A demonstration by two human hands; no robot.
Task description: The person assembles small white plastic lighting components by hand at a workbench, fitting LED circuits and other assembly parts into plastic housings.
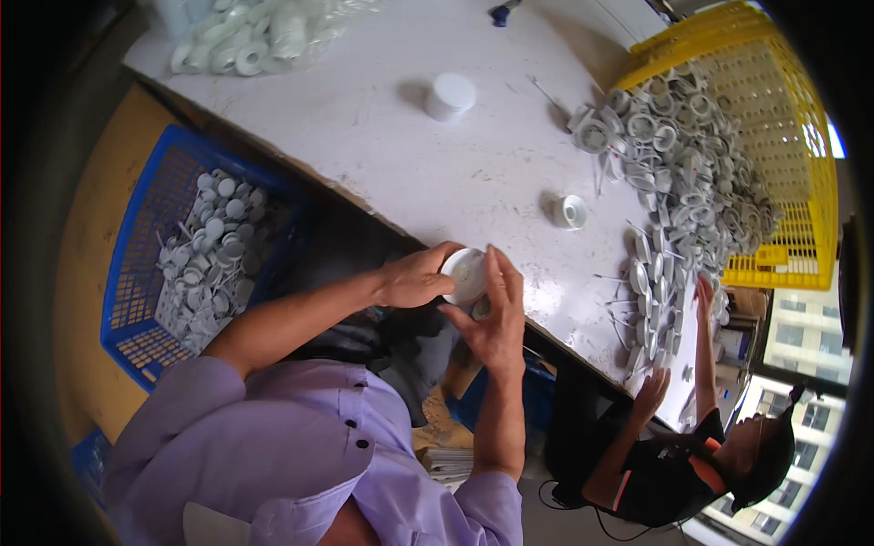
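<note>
Both hands hold a white round plastic part (468,275) just off the table's near edge, its dished face turned up. My left hand (417,277) grips its left side, the thumb lying over the rim. On the opposite side, the fingers of my right hand (496,314) curl round the edge. Farther up the table stands a small white cup-shaped part (571,212), its hollow side showing. A white round part with a flat, closed top (452,96) sits beyond it.
A yellow crate (801,250) lies tipped at the right, with many greyish-white round parts (692,173) spilling onto the white table (364,118). A blue crate (123,282) of similar parts stands left. A clear bag (264,41) holds white rings. A co-worker's hands (653,393) reach in at right.
</note>
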